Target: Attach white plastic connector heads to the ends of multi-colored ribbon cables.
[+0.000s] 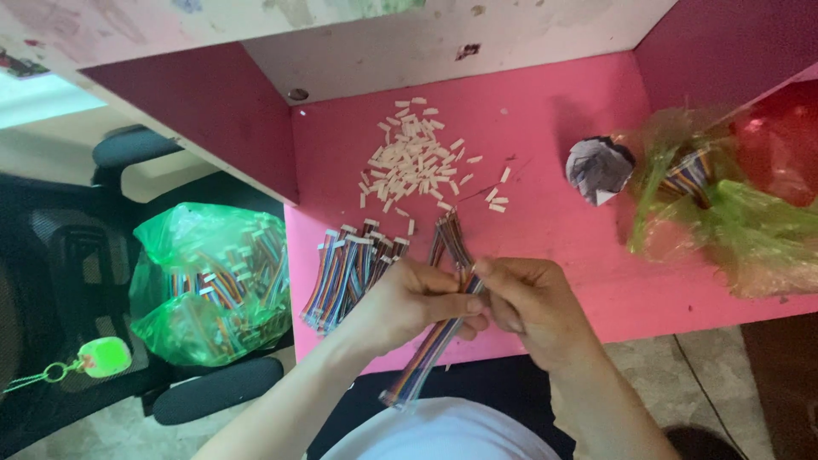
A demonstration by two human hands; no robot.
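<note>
1. Closest to me, low in the frame's middle, my left hand (415, 300) is closed around a long bundle of rainbow-coloured ribbon wires (430, 349), whose lower end hangs past the edge of the pink worktop (554, 136).
2. My right hand (530, 300) sits just beside the left, fingers pinched narrow on the upper part of that same bundle, where its wire ends fan out above my knuckles.
3. Left of my left hand, touching its back, a heap of short multicoloured ribbon cables with white plugs (351, 271) lies on the worktop.
4. Above both hands, upper centre, is a scattered pile of small cream plastic connector housings (414, 158).
5. At the right, a crumpled grey-and-white paper ball (599, 169) rests near a crinkled green-and-clear plastic bag holding more wires (720, 217).
6. At lower left, off the worktop, a green plastic bag stuffed with coloured cables (211, 285) sits on a black chair (77, 255).
</note>
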